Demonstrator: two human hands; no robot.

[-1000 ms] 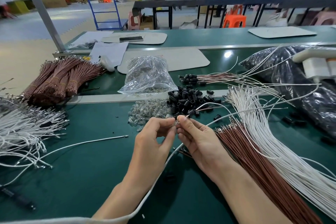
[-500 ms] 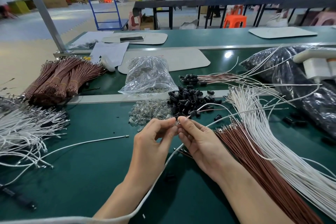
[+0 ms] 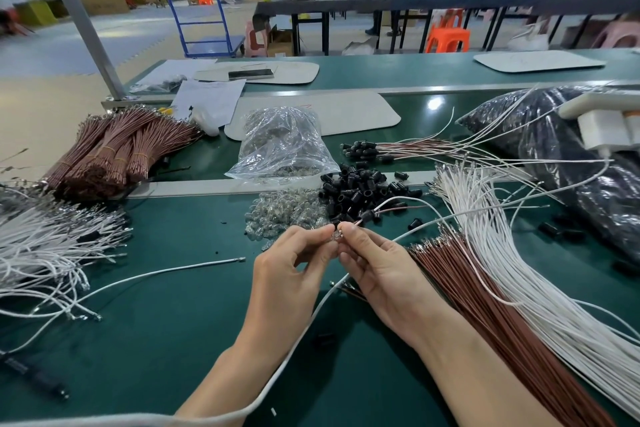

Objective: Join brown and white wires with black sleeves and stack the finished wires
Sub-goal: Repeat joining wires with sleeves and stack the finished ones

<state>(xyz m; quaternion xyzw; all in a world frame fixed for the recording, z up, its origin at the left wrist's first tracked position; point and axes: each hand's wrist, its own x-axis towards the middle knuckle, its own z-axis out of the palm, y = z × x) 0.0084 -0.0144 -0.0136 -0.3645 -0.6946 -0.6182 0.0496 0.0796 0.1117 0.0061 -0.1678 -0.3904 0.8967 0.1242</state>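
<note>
I judge the wire pair (image 3: 382, 210) light, limp and springy. Its bare ends look easy to bend, so the hold belongs close behind the tips, not mid-length. The black sleeve (image 3: 369, 217), a short dark tube threaded on the pair, is probably stiff and slippery.

My left hand (image 3: 291, 274) pinches a small clear part (image 3: 337, 236). My right hand (image 3: 381, 274) pinches the pair's ends against it, above the counter (image 3: 173, 340). One strand is brown, one white, and both are thin.
</note>
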